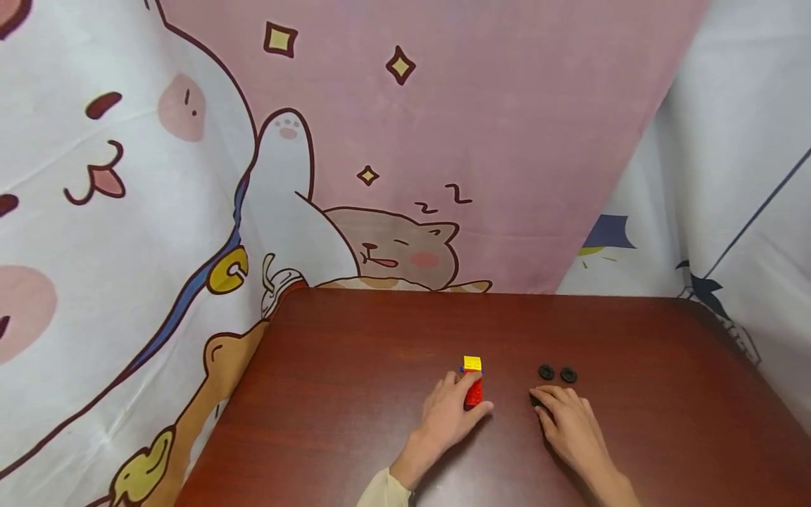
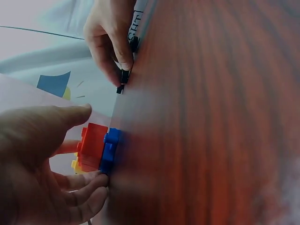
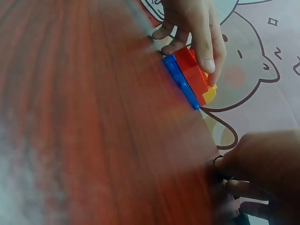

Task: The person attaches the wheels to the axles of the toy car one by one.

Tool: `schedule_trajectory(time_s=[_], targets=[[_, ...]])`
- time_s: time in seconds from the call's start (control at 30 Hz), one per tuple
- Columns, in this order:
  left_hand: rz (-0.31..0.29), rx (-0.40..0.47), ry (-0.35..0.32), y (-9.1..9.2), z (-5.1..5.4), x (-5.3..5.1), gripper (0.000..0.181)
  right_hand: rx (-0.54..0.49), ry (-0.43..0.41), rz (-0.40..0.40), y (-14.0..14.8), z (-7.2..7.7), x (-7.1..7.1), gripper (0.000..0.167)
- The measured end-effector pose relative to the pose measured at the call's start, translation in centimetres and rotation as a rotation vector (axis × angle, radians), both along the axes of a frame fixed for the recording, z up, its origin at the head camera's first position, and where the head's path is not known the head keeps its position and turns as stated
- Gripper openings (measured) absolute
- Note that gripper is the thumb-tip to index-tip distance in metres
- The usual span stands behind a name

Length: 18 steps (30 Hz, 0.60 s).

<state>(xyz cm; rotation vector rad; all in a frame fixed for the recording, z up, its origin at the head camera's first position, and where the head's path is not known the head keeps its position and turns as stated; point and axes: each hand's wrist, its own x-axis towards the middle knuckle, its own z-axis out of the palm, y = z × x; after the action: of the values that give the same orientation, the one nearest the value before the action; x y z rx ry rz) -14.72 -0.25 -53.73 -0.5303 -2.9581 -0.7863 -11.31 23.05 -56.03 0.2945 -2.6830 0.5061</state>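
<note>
A toy-brick build with red bricks [image 1: 474,389], a yellow top brick [image 1: 472,363] and a blue base [image 2: 109,150] stands on the table. My left hand [image 1: 447,408] lies beside it, the index finger resting on the red part. In the left wrist view, the thumb [image 2: 75,115] stands out apart from the bricks, while other fingertips touch near the blue base. To the right, my right hand [image 1: 573,426] pinches a small black wheel [image 1: 536,400] at the tabletop, mostly covered by the fingers. Just beyond lie two black wheels [image 1: 546,372], side by side.
The dark red-brown wooden table [image 1: 355,352] reaches back to a pink and white cartoon-printed cloth [image 1: 507,141]. More printed cloth [image 1: 127,246] hangs along the left side, and white cloth [image 1: 747,176] along the right.
</note>
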Motion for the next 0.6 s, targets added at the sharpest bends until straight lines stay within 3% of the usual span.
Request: schedule_trajectory(time_s=[0.13, 0.23, 0.3, 0.37, 0.5, 0.53, 0.6], targets=[[0.031, 0.071, 0.013, 0.1, -0.3, -0.3, 0.044, -0.135, -0.055, 0.004, -0.5, -0.1, -0.3, 0.032], [0.079, 0.137, 0.038, 0.2, -0.4, -0.6, 0.04, -0.321, -0.093, -0.032, -1.1, -0.2, -0.6, 0.031], [0.111, 0.232, 0.023, 0.2, -0.6, -0.8, 0.039, -0.45, -0.105, -0.067, -1.6, -0.5, -0.6, 0.031], [0.106, 0.425, -0.076, 0.2, -1.1, -1.2, 0.04, -0.553, -0.113, -0.104, -2.1, -0.9, -0.5, 0.03], [0.07, 0.951, -0.384, -0.5, -2.1, -2.3, 0.041, -0.717, -0.12, -0.106, -3.4, -1.5, -1.1, 0.031], [0.069, 1.054, -0.447, -0.7, -2.3, -2.5, 0.042, -0.752, -0.117, -0.1, -3.7, -1.5, -1.4, 0.032], [0.06, 1.173, -0.52, -1.1, -2.6, -3.0, 0.047, -0.845, -0.092, -0.085, -4.4, -1.4, -2.1, 0.036]])
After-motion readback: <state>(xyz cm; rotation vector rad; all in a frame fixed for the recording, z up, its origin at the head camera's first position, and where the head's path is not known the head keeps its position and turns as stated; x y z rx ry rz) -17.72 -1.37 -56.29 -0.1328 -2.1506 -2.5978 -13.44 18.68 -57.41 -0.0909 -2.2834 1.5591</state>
